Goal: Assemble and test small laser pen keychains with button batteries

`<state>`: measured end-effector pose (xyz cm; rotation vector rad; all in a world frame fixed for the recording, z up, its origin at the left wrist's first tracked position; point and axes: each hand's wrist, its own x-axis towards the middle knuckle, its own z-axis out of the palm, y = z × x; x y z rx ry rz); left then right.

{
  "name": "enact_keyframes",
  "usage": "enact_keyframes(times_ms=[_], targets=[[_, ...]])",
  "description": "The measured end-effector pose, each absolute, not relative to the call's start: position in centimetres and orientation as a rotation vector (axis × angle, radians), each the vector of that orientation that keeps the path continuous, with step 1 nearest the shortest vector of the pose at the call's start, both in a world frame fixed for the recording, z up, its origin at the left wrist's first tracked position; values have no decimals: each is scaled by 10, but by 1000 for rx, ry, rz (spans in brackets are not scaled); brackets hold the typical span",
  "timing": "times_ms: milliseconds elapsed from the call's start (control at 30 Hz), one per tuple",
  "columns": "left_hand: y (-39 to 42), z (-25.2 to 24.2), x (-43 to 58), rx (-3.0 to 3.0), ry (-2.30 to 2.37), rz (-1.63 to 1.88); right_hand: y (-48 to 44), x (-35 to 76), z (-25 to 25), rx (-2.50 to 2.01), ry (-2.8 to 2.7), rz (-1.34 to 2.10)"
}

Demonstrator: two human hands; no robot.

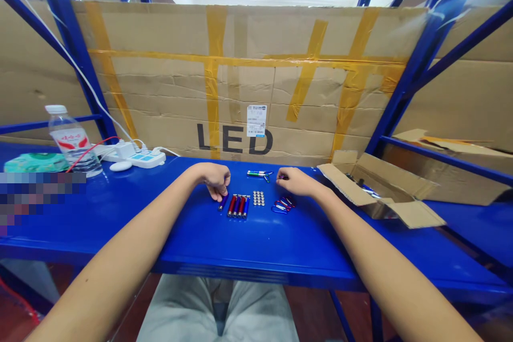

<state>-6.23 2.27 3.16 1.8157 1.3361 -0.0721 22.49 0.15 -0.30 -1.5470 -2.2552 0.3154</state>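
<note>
plainly, from where i stand, the blue metal table (260,243) carries, at far left, a teal soft packet (36,162), a clear plastic bottle with a white cap (72,141) and a white power strip (144,158). next is the left hand (217,177), its fingers pinched on a short blue-purple metal tube (223,203), which slants with its lower end near the tabletop. just beside it, four slim metal tubes, three red and one blue (239,206), lie in a neat row, none with a clip seen on it. to their right sits a grid of small round silver discs (258,200), laid in rows. behind these lies what looks like a pair of blue and green metal tubes (255,173) with clip loops at the right end; i judge these the only finished pieces on the tabletop. further right are red and blue metal clips (284,205), loose, so fitting the row appears outstanding. the right hand (297,181) is behind the clips, fingers curled in; something small and dark shows at the fingertips, grip not determinable. last, an open cardboard box (379,184) holds more small parts, not identifiable.
</note>
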Motion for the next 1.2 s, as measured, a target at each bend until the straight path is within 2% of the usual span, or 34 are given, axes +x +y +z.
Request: enact_keyframes(times_ms=[500,600,700,767,867,967,1200], targets=[[23,29,-61,1810,1217,-121,2,225,-2,-1513,-2233,350],[23,32,-57,1941,1350,-6,-2,221,1,-1438,-2117,578],[18,32,-42,2296,1377,488,-9,212,5,-1261,-1850,1057],[10,30,-27,2477,1107,822,-15,205,7,-1080,-1664,1347],[-6,23,-6,2598,775,905,-24,196,10,-920,-1550,1617],[-15,17,6,2606,676,917,-29,192,11,-874,-1532,1701],[-14,8,11,2307,755,905,-28,192,8,-910,-1591,1638]])
